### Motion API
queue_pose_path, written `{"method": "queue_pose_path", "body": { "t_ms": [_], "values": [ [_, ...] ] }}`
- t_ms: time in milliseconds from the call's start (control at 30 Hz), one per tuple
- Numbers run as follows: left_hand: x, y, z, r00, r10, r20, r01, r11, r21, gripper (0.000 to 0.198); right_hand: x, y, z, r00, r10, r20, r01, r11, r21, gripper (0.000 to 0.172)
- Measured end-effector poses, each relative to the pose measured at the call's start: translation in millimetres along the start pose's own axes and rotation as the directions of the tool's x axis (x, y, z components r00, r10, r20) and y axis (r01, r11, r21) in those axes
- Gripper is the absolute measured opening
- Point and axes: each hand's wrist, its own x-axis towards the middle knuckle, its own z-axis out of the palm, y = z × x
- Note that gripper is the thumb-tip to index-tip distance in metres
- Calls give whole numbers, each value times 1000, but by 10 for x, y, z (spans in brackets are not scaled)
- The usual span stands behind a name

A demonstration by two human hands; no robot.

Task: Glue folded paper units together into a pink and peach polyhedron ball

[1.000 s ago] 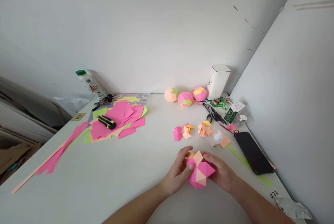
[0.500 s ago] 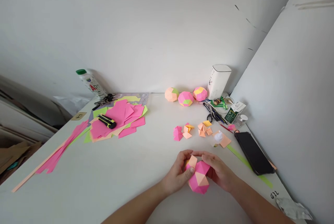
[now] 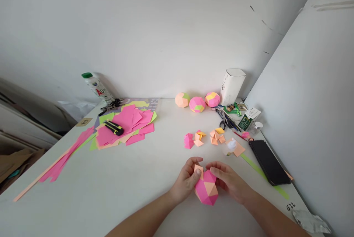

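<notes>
A folded paper ball (image 3: 206,189) in pink and peach, with an opening at its top, is held between my two hands above the near part of the table. My left hand (image 3: 186,178) grips its left side, the thumb pressing on a peach flap at the upper edge. At the upper right, my right hand (image 3: 228,180) pinches the ball's rim with thumb and fingers; its lower fingers are partly hidden behind the paper. Just beyond lie small folded pieces, pink (image 3: 188,141) and peach (image 3: 217,136), and a white-capped glue bottle (image 3: 231,145).
Three paper balls (image 3: 197,104) sit by the wall near a white box (image 3: 233,86). A black phone (image 3: 269,162) lies right, below scissors (image 3: 222,124) and a small jar (image 3: 257,126). On the left are paper sheets (image 3: 129,121), a cutter (image 3: 114,128), paper strips (image 3: 63,156) and a bottle (image 3: 96,89).
The ball has turned and shifted slightly left. My left thumb has moved up onto the peach flap, and my right fingers have drawn back from my left fingertips.
</notes>
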Motion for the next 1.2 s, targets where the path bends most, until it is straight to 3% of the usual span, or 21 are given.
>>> {"method": "queue_pose_path", "body": {
  "t_ms": [300,767,933,1200],
  "values": [
    [-22,25,14,996,-31,-83,39,995,89,39,-13,40,25,997,45,61,-45,999,-13,36],
    [-36,91,68,991,-119,-66,123,990,69,44,-21,77,83,998,21,52,-17,997,-81,36],
    [-28,75,47,988,-92,-126,96,995,25,44,-51,17,77,997,41,65,-38,998,-46,36],
    [-35,42,9,974,-21,-227,17,1000,-20,35,-69,4,80,999,30,41,-25,991,-132,33]
  ]
}}
